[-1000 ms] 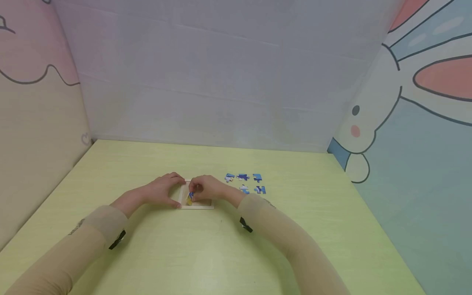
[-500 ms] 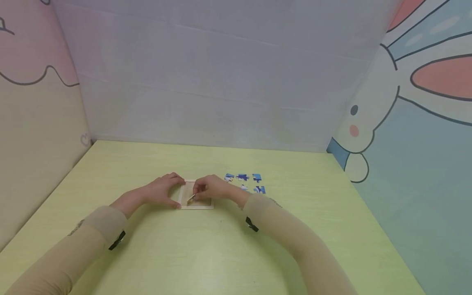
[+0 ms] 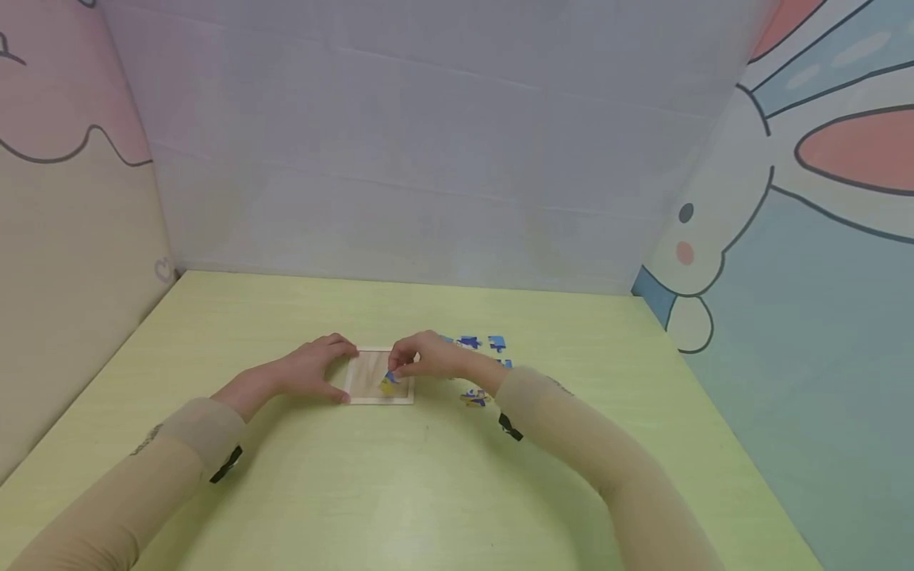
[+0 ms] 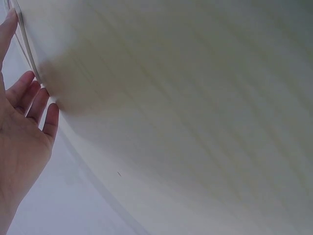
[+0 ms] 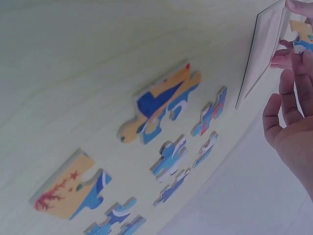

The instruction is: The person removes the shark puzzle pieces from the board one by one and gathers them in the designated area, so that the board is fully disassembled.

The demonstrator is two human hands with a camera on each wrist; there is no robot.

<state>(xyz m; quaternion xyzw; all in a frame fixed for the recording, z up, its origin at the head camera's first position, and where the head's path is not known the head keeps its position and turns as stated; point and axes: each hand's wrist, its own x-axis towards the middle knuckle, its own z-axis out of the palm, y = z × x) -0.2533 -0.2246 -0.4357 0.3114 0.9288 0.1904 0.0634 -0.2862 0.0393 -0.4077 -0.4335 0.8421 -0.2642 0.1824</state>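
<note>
A shallow wooden puzzle tray [image 3: 378,401] lies on the table, its bare wood base showing. My left hand [image 3: 314,371] rests at its left side, thumb at the near corner and fingers at the far one; the left wrist view shows the fingers [image 4: 38,105] fairly extended against the tray's edge. Above the tray's right part, my right hand [image 3: 432,357] pinches a yellow and blue jigsaw piece [image 3: 389,385], held tilted. The same jigsaw piece [image 5: 304,32] appears between the fingertips in the right wrist view, printed side visible.
Several loose jigsaw pieces [image 3: 497,343] lie right of the tray, partly hidden by the right forearm. The right wrist view shows them spread apart, including a corner piece with red coral [image 5: 61,198]. A pale wall [image 3: 400,159] rises behind the table.
My right hand has moved rightward across the tray with the jigsaw piece, turning it from edge-on to show its printed face. My left hand has stayed at the tray's left side.
</note>
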